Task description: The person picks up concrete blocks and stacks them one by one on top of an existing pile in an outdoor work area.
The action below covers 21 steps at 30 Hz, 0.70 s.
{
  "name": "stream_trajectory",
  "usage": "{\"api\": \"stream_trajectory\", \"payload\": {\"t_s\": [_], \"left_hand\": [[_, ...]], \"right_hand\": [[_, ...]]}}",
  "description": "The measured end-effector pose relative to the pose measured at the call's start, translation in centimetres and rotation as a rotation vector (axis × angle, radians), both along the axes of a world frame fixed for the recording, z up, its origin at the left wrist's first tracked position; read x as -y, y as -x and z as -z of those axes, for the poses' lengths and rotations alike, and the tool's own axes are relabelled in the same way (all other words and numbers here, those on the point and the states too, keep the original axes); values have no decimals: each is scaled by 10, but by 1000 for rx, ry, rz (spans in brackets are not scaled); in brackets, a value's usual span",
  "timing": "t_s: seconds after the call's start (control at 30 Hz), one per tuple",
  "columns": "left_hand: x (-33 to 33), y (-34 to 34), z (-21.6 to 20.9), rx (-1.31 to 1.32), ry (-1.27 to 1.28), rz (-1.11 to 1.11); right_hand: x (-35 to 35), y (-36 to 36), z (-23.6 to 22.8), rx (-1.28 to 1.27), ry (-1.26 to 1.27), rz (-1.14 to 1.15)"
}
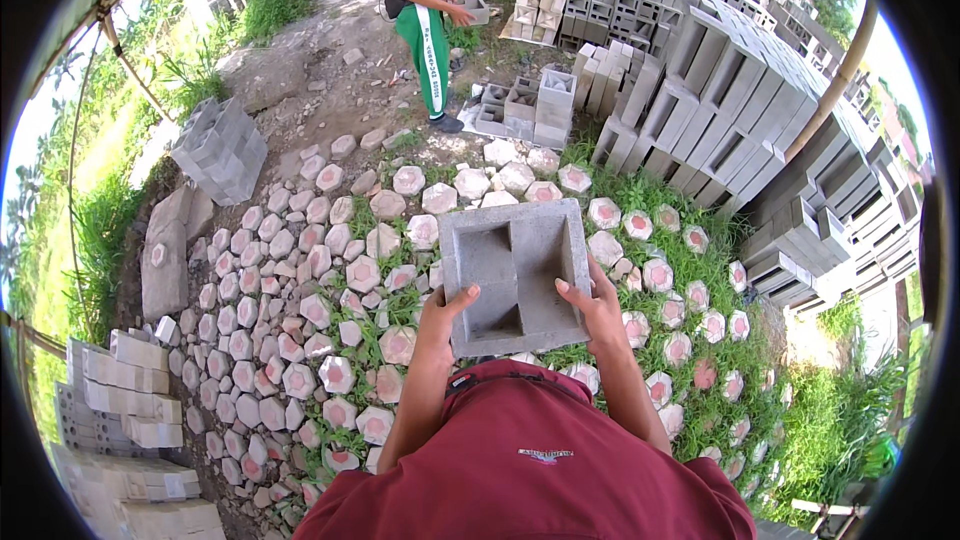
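In front of my body I hold a grey concrete block (548, 275) with raised walls and a divider between its hollows. My left hand (440, 318) grips its left side, the thumb lying over the rim. On the opposite side my right hand (598, 308) clasps the wall, thumb also on the rim. Most of the fingers are hidden behind the block. Beyond it, a person (420, 25) in a dark shirt and green trousers stands and carries a similar block (474, 12) in their hands.
Hexagonal pavers (335, 373) with grass between them cover the ground. Tall stacks of concrete blocks (700, 105) line the right. A short block stack (220, 150) stands at far left, more blocks (125, 390) at near left. Several blocks (520, 110) sit by the person's feet.
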State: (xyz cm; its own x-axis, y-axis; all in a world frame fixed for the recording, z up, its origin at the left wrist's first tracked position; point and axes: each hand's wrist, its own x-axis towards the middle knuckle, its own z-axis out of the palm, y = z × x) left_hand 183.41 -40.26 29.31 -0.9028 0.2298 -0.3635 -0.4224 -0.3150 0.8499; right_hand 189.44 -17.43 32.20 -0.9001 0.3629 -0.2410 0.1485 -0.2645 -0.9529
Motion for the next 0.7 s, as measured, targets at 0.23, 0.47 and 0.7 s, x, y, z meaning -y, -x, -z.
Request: {"api": "stream_trajectory", "payload": {"t_s": [0.23,0.47,0.7], "left_hand": [[-9,100,-6,-52,12,4],[-11,175,24,97,1,-107],[-13,278,67,132,160,-216]], "right_hand": [[-7,93,2,-71,45,28],[-17,196,11,106,-85,-123],[-40,332,55,90,76,-271]]}}
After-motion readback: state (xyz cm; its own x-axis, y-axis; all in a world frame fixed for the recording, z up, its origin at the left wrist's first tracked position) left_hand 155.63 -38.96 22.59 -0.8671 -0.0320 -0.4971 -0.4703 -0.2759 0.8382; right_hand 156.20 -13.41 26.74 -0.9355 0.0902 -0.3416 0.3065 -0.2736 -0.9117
